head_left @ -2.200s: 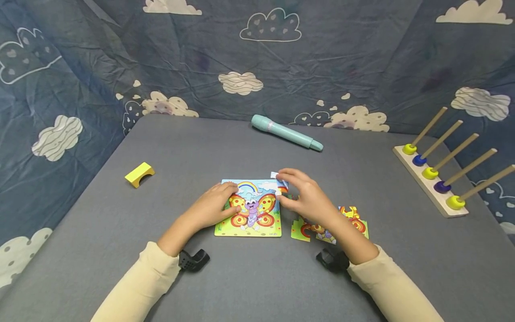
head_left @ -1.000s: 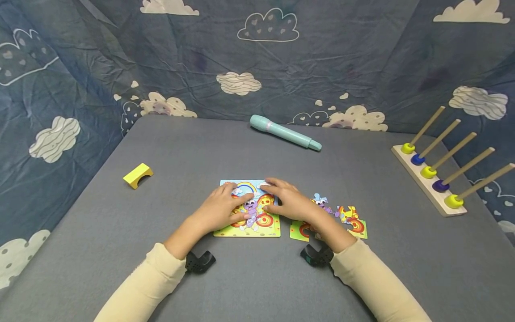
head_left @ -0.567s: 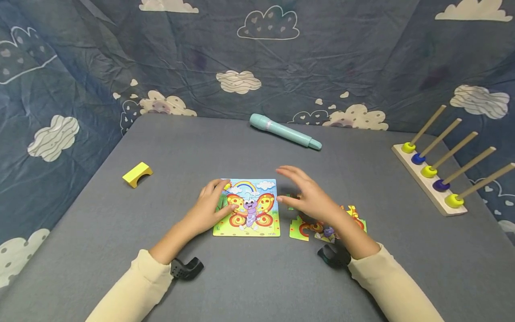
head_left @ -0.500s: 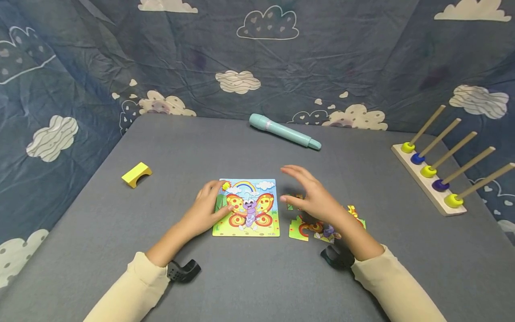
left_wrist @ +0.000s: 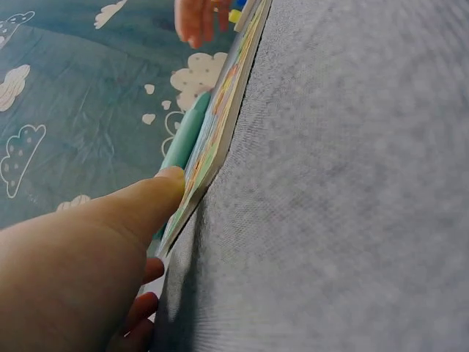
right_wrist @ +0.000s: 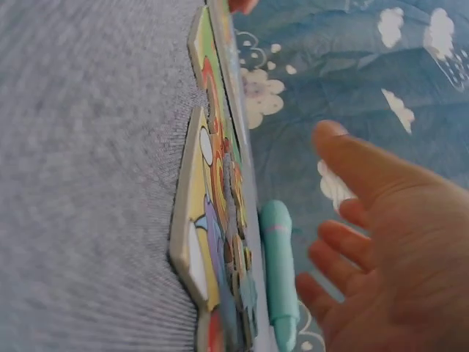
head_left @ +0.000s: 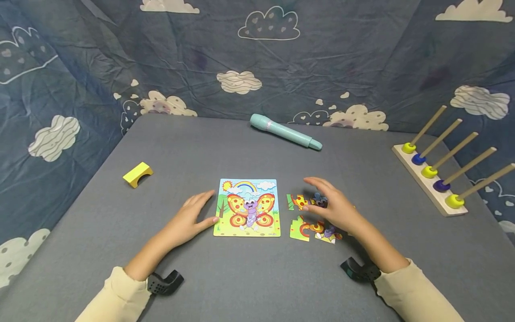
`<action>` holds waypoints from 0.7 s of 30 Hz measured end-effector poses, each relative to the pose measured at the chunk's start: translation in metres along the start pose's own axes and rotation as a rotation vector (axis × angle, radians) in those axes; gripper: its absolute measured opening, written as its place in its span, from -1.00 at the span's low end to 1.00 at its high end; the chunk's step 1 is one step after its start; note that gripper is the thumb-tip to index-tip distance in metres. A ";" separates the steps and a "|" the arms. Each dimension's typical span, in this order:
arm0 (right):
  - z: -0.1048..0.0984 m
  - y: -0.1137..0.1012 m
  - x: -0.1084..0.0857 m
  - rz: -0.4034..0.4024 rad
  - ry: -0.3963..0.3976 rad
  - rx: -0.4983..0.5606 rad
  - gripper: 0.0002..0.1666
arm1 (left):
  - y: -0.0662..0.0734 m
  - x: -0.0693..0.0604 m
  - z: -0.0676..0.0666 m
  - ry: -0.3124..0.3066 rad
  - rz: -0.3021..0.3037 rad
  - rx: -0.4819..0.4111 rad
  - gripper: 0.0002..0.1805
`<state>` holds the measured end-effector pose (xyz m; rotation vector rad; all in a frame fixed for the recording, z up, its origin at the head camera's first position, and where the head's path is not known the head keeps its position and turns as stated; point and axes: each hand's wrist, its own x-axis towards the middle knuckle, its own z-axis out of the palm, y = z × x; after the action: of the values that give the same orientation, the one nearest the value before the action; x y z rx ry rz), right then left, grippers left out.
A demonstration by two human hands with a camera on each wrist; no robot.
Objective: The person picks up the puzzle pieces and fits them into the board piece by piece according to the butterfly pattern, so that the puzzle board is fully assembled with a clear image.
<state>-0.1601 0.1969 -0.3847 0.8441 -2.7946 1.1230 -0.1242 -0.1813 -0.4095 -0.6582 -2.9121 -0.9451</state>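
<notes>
A butterfly jigsaw board (head_left: 251, 208) lies flat on the table, its picture filled in with sun, rainbow and cloud. My left hand (head_left: 183, 226) lies at the board's left edge, fingers extended and thumb tip at the border. In the left wrist view that thumb (left_wrist: 150, 202) meets the board's edge or lies just in front of it. My right hand (head_left: 339, 210) hovers over several loose puzzle pieces (head_left: 299, 230) right of the board, thumb and fingers spread, holding nothing. It hides some of the pieces. In the right wrist view, the pieces (right_wrist: 194, 227) lie flat, apart from the hand.
A teal toy microphone (head_left: 285, 132) lies behind the board. At the left is a yellow arch block (head_left: 137, 173). A wooden peg stand (head_left: 430, 181) with yellow, blue and purple beads stands at the right. Cloud-printed cloth (head_left: 193, 53) hangs behind the grey table.
My right hand set a sky-coloured piece at the board's upper right and pressed there, then moved right over the loose pieces. My left hand slid off the board to its left edge.
</notes>
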 end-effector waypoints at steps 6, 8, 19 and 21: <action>0.006 0.012 -0.003 0.018 -0.027 -0.013 -0.18 | -0.002 0.000 0.000 -0.017 0.044 0.033 -0.27; 0.007 0.014 -0.003 0.028 -0.037 -0.023 -0.19 | -0.002 0.000 0.000 -0.023 0.048 0.037 -0.29; 0.012 0.017 -0.001 0.014 -0.096 -0.087 -0.26 | -0.004 0.000 0.000 -0.024 0.085 0.051 -0.37; 0.013 0.016 0.000 -0.001 -0.098 -0.094 -0.29 | -0.004 0.000 0.001 -0.022 0.089 0.053 -0.38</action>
<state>-0.1657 0.1986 -0.4044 0.9158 -2.8980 0.9669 -0.1255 -0.1843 -0.4128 -0.7924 -2.8878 -0.8536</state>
